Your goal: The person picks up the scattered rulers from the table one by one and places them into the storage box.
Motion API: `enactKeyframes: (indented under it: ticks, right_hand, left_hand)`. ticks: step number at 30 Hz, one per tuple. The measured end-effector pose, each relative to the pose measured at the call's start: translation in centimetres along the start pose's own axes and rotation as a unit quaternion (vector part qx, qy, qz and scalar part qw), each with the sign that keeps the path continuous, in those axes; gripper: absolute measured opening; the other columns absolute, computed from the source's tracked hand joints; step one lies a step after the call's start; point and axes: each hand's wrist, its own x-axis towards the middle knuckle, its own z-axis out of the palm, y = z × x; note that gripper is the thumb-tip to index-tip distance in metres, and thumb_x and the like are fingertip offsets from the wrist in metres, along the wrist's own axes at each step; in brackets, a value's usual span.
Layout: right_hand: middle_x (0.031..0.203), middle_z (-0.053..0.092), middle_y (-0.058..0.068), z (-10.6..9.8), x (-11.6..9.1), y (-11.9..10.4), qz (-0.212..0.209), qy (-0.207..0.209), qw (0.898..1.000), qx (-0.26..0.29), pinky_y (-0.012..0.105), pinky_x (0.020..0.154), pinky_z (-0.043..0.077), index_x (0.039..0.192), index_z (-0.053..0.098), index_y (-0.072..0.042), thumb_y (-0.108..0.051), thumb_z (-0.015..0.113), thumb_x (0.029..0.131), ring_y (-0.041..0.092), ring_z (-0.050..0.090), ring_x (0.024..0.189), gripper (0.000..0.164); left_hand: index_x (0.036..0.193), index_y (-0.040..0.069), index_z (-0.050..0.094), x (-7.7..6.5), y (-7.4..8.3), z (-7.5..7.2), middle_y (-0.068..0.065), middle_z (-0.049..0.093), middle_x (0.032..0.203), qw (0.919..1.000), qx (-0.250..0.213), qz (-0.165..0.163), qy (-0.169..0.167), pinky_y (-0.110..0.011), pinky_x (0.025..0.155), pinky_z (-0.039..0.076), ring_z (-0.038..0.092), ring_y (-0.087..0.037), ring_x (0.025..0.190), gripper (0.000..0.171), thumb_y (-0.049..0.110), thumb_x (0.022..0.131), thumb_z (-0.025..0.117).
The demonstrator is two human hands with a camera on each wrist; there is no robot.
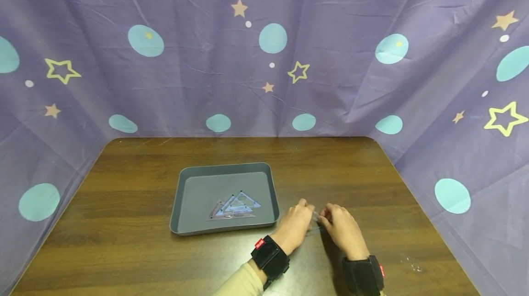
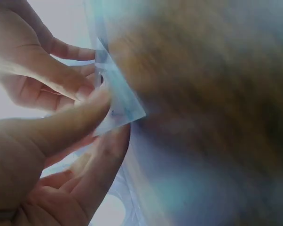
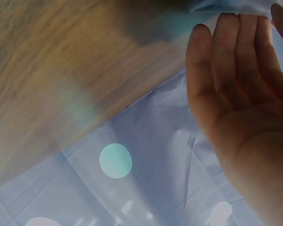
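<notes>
At the right of the tray, my left hand [image 1: 294,226] pinches a clear, thin plastic piece [image 2: 125,106] between thumb and fingers. A pointed corner of it sticks out past the fingertips in the left wrist view. My right hand [image 1: 344,229] pinches the same piece close by; its fingers [image 3: 226,47] reach the plastic's edge at the top of the right wrist view. Whether the piece is a sleeve or a set square I cannot tell, as the hands cover much of it. Clear set squares [image 1: 239,203] lie overlapping in the grey tray [image 1: 194,190], above a clear protractor-like piece.
The wooden table [image 1: 136,213] carries the tray left of my hands. Tiny shiny bits [image 1: 414,267] lie near its right edge. A purple patterned curtain [image 1: 330,89] hangs behind the table and along both sides.
</notes>
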Motion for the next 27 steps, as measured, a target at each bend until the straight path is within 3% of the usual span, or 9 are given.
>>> enactKeyframes:
  ticks: [5, 14, 18, 21, 27]
  right_hand:
    - [0.083, 0.064, 0.006, -0.6, -0.3, -0.7, -0.002, 0.004, 1.0, 0.017, 0.031, 0.065, 0.053, 0.089, 0.064, -0.003, -0.004, 0.072, 0.088, 0.016, 0.061, 0.074, 0.009]
    - [0.086, 0.063, 0.006, -1.1, 0.0, -2.7, -0.032, 0.057, 0.998, 0.017, 0.032, 0.062, 0.051, 0.09, 0.063, -0.005, -0.005, 0.072, 0.088, 0.017, 0.061, 0.075, 0.009]
    - [0.086, 0.063, 0.006, -1.1, 0.2, -3.8, -0.049, 0.075, 0.995, 0.031, 0.028, 0.06, 0.05, 0.091, 0.062, -0.005, -0.002, 0.073, 0.087, 0.015, 0.06, 0.074, 0.012]
    - [0.089, 0.065, 0.009, -1.2, 0.3, -4.5, -0.065, 0.086, 0.993, 0.052, 0.033, 0.064, 0.056, 0.094, 0.062, -0.003, 0.001, 0.073, 0.086, 0.018, 0.065, 0.078, 0.014]
    - [0.093, 0.066, 0.012, -1.2, 0.6, -5.7, -0.086, 0.102, 0.989, 0.067, 0.04, 0.068, 0.058, 0.097, 0.062, 0.0, 0.005, 0.074, 0.083, 0.023, 0.067, 0.08, 0.019]
  left_hand:
    - [0.112, 0.014, 0.074, -0.4, -0.2, -0.8, 0.0, 0.067, 0.095, 0.9993, -0.009, 0.01, 0.035, -0.021, 0.062, 0.054, 0.07, -0.017, 0.077, 0.035, 0.017, 0.078, 0.081]
    - [0.118, 0.011, 0.07, -0.9, -1.0, -3.4, -0.001, 0.068, 0.098, 0.9955, -0.05, -0.002, 0.08, -0.023, 0.067, 0.056, 0.071, -0.017, 0.082, 0.039, 0.015, 0.081, 0.08]
    - [0.115, 0.008, 0.068, -1.2, -2.1, -4.2, -0.001, 0.07, 0.094, 0.9872, -0.1, -0.021, 0.123, -0.024, 0.071, 0.056, 0.07, -0.013, 0.083, 0.036, 0.013, 0.082, 0.079]
    - [0.109, 0.008, 0.07, -1.4, -2.6, -4.9, 0.002, 0.07, 0.088, 0.9782, -0.13, -0.028, 0.159, -0.022, 0.071, 0.055, 0.068, -0.009, 0.079, 0.028, 0.012, 0.082, 0.079]
    - [0.103, 0.008, 0.072, -1.9, -3.2, -6.5, 0.002, 0.07, 0.086, 0.9726, -0.135, -0.033, 0.186, -0.02, 0.07, 0.054, 0.068, -0.008, 0.077, 0.022, 0.012, 0.083, 0.078]
